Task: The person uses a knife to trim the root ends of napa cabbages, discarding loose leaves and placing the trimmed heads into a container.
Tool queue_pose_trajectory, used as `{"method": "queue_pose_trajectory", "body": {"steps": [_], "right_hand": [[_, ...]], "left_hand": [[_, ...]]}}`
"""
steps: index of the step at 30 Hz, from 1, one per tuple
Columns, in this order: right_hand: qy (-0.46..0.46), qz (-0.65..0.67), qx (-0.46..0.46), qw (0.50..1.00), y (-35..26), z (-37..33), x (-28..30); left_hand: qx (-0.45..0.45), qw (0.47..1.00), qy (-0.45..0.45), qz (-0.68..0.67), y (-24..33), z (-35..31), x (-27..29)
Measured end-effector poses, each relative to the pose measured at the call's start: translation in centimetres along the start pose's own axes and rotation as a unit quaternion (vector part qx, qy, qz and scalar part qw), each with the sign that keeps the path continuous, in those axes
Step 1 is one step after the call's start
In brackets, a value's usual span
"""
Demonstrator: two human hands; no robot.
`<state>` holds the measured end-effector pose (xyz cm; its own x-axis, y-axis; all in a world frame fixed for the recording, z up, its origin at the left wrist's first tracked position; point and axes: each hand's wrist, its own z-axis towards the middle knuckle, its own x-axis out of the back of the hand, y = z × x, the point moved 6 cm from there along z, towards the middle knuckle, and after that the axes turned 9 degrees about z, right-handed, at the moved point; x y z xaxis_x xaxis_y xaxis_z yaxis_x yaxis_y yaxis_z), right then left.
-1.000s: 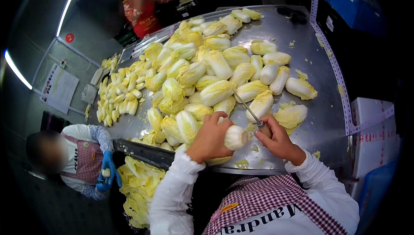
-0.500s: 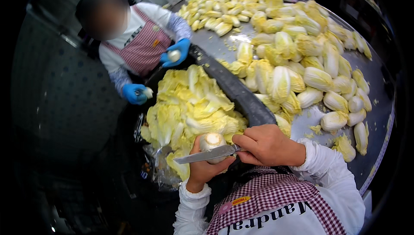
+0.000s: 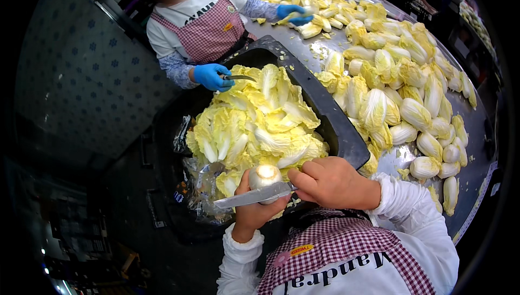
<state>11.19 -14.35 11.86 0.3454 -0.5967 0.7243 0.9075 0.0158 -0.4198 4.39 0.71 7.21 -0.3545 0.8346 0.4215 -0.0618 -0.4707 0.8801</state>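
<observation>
Metal table (image 3: 319, 51) beyond, left grip (image 3: 254, 212) around a cabbage (image 3: 265, 175), right grip (image 3: 337, 184) around a knife (image 3: 254, 195).

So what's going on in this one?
A person grips a napa cabbage in the left hand, stem end up. The right hand holds a knife, its blade crossing in front of the cabbage. Just beyond is a black bin heaped with loose leaves. A co-worker in blue gloves holds a small knife over it. More napa cabbages cover much of the metal table.
</observation>
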Motion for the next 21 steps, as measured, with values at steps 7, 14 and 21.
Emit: {"method": "queue_pose_trajectory", "body": {"steps": [7,14,21], "right_hand": [[-0.022,-0.036,-0.013,0.999,0.9,0.6,-1.5],[-0.054,-0.017,0.007,0.998,0.9,1.5,-2.3],[-0.115,-0.038,-0.065,0.990,7.0,0.1,-3.7]], "left_hand": [[0.021,0.998,0.046,-0.042,-0.5,-0.8,0.6],[0.041,0.993,0.096,-0.052,-1.0,-2.0,1.4],[-0.019,0.990,0.141,0.023,-0.3,-3.7,4.9]]}}
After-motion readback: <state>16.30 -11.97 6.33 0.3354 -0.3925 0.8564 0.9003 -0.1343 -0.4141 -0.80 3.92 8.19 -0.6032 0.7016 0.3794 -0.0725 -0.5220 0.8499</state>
